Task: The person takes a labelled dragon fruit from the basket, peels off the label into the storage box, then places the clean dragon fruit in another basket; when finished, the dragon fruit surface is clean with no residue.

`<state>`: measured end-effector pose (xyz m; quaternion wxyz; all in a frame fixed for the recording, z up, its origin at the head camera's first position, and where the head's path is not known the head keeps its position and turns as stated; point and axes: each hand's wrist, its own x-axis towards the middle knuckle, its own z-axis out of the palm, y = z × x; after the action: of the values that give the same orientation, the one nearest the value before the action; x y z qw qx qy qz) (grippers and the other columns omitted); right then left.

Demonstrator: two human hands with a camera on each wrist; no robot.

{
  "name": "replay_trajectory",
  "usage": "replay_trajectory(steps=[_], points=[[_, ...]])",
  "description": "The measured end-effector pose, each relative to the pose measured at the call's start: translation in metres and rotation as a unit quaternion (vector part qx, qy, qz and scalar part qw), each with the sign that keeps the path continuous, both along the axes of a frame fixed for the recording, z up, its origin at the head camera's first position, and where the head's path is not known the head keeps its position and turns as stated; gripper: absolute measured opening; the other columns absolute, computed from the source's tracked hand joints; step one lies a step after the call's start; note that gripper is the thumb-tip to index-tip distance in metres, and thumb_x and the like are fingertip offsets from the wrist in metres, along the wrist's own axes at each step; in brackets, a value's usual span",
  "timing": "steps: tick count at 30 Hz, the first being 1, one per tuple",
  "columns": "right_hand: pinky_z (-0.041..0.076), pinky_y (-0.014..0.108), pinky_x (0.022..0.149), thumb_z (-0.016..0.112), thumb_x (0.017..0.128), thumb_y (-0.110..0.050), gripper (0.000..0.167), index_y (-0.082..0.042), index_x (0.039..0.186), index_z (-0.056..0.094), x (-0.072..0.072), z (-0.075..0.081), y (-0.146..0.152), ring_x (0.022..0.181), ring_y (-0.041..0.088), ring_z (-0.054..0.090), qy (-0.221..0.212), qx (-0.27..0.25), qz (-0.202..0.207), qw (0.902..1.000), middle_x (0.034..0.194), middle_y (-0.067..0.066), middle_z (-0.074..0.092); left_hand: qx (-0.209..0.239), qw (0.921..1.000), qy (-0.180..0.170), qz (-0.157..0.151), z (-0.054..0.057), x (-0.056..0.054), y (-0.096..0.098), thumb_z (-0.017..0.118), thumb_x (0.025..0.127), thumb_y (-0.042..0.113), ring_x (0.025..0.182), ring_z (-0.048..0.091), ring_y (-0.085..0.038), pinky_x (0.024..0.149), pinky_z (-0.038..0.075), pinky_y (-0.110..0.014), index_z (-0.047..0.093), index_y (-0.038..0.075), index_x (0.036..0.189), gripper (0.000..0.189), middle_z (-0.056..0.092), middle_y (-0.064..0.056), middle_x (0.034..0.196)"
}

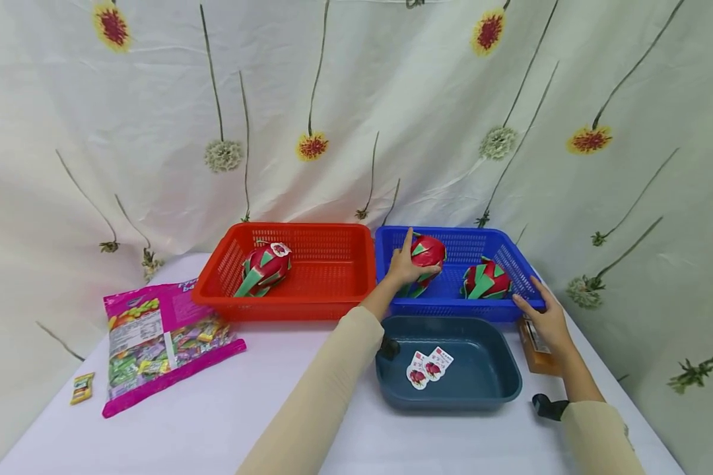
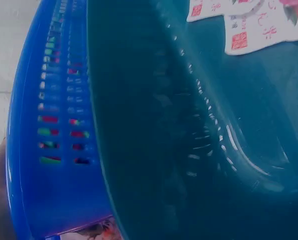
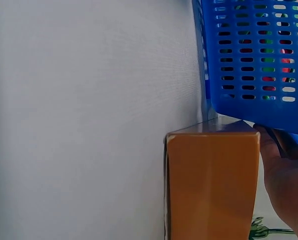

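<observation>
My left hand (image 1: pixel 405 268) reaches into the blue basket (image 1: pixel 451 308) and grips a red-and-green dragon fruit (image 1: pixel 429 251), index finger and thumb spread around its near side. The other fingers are hidden. At the basket's front right corner my right hand (image 1: pixel 549 323) holds the rim; in the right wrist view part of that hand (image 3: pixel 288 185) shows under the basket edge. A second dragon fruit (image 1: pixel 487 280) lies in the basket's right half. In front stands a dark teal tray (image 1: pixel 475 376) holding several dragon fruit stickers (image 1: pixel 434 369).
A red basket (image 1: pixel 333 310) with one stickered dragon fruit (image 1: pixel 267 265) adjoins on the left. Farther left lie a candy bag (image 1: pixel 166 340) and a single wrapped candy (image 1: pixel 82 388). An orange-brown box (image 1: pixel 537 353) stands beneath my right hand. A floral curtain (image 1: pixel 356 99) hangs behind.
</observation>
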<state>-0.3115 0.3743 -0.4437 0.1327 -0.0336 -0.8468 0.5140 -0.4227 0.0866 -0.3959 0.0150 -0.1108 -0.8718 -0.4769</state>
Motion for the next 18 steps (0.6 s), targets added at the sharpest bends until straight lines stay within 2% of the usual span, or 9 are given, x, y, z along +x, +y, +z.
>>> replay_trajectory(steps=[4, 9, 10, 11, 13, 14, 16, 17, 18], points=[[0.019, 0.064, 0.099, 0.054, 0.090, -0.044, 0.077, -0.020, 0.149, 0.011, 0.001, 0.001, -0.001, 0.131, 0.051, 0.014, -0.002, -0.006, 0.003, 1.0000, 0.150, 0.024, 0.008, -0.035, 0.9986, -0.037, -0.014, -0.002, 0.001, -0.001, 0.074, 0.076, 0.037, 0.132, 0.023, -0.042, 0.098, 0.036, -0.052, 0.004, 0.026, 0.149, 0.102, 0.021, -0.025, 0.146], [0.020, 0.064, 0.099, 0.053, 0.090, -0.045, 0.076, -0.022, 0.149, 0.011, -0.001, 0.002, -0.003, 0.130, 0.051, 0.015, -0.007, -0.005, 0.009, 0.9999, 0.150, 0.025, 0.009, -0.083, 0.9940, -0.069, -0.020, -0.003, -0.005, -0.002, 0.072, 0.079, 0.036, 0.133, 0.022, -0.039, 0.098, 0.037, -0.048, 0.010, 0.030, 0.149, 0.094, 0.022, -0.021, 0.147], [0.021, 0.064, 0.098, 0.053, 0.090, -0.045, 0.076, -0.022, 0.149, 0.012, -0.001, 0.002, -0.004, 0.130, 0.051, 0.016, -0.006, -0.005, 0.010, 0.9999, 0.149, 0.025, 0.010, -0.089, 0.9930, -0.074, -0.023, -0.005, -0.010, -0.002, 0.072, 0.078, 0.037, 0.133, 0.022, -0.039, 0.098, 0.037, -0.048, 0.011, 0.031, 0.148, 0.093, 0.022, -0.020, 0.147], [0.021, 0.064, 0.098, 0.054, 0.090, -0.045, 0.076, -0.022, 0.149, 0.012, -0.002, 0.002, -0.003, 0.130, 0.051, 0.016, -0.007, -0.005, 0.010, 0.9999, 0.149, 0.025, 0.010, -0.095, 0.9930, -0.064, -0.028, -0.013, -0.019, -0.001, 0.072, 0.077, 0.042, 0.131, 0.025, -0.040, 0.096, 0.039, -0.049, 0.012, 0.032, 0.148, 0.093, 0.024, -0.020, 0.145], [0.021, 0.063, 0.099, 0.054, 0.090, -0.045, 0.076, -0.021, 0.149, 0.013, -0.002, 0.002, -0.003, 0.130, 0.051, 0.016, -0.006, -0.003, 0.008, 0.9999, 0.149, 0.025, 0.011, -0.101, 0.9917, -0.069, -0.040, -0.024, -0.035, 0.002, 0.072, 0.074, 0.048, 0.132, 0.022, -0.041, 0.096, 0.038, -0.051, 0.011, 0.037, 0.147, 0.096, 0.023, -0.018, 0.147], [0.021, 0.063, 0.099, 0.054, 0.090, -0.045, 0.076, -0.021, 0.149, 0.013, -0.002, 0.002, -0.002, 0.130, 0.051, 0.017, -0.005, -0.002, 0.006, 1.0000, 0.149, 0.025, 0.011, -0.107, 0.9914, -0.059, -0.046, -0.040, -0.052, 0.005, 0.072, 0.071, 0.053, 0.131, 0.023, -0.042, 0.094, 0.040, -0.052, 0.011, 0.039, 0.147, 0.098, 0.025, -0.018, 0.145], [0.021, 0.063, 0.099, 0.055, 0.090, -0.044, 0.076, -0.020, 0.149, 0.014, -0.002, 0.001, -0.001, 0.130, 0.051, 0.017, -0.004, -0.002, 0.004, 1.0000, 0.149, 0.025, 0.012, -0.118, 0.9894, -0.063, -0.057, -0.055, -0.072, 0.010, 0.072, 0.068, 0.058, 0.131, 0.022, -0.042, 0.094, 0.040, -0.052, 0.009, 0.043, 0.145, 0.101, 0.024, -0.016, 0.146], [0.021, 0.063, 0.099, 0.055, 0.090, -0.044, 0.076, -0.019, 0.149, 0.014, -0.001, 0.001, 0.000, 0.130, 0.051, 0.017, -0.004, -0.002, 0.003, 1.0000, 0.149, 0.026, 0.012, -0.122, 0.9892, -0.050, -0.063, -0.064, -0.080, 0.012, 0.070, 0.066, 0.062, 0.129, 0.024, -0.042, 0.091, 0.042, -0.051, 0.009, 0.045, 0.145, 0.101, 0.026, -0.016, 0.144], [0.021, 0.063, 0.099, 0.055, 0.090, -0.044, 0.076, -0.019, 0.149, 0.014, -0.001, 0.001, 0.001, 0.130, 0.051, 0.017, -0.005, -0.001, 0.002, 1.0000, 0.149, 0.026, 0.012, -0.129, 0.9866, -0.073, -0.067, -0.060, -0.079, 0.014, 0.071, 0.069, 0.057, 0.131, 0.021, -0.041, 0.094, 0.040, -0.051, 0.007, 0.045, 0.145, 0.101, 0.024, -0.015, 0.146]])
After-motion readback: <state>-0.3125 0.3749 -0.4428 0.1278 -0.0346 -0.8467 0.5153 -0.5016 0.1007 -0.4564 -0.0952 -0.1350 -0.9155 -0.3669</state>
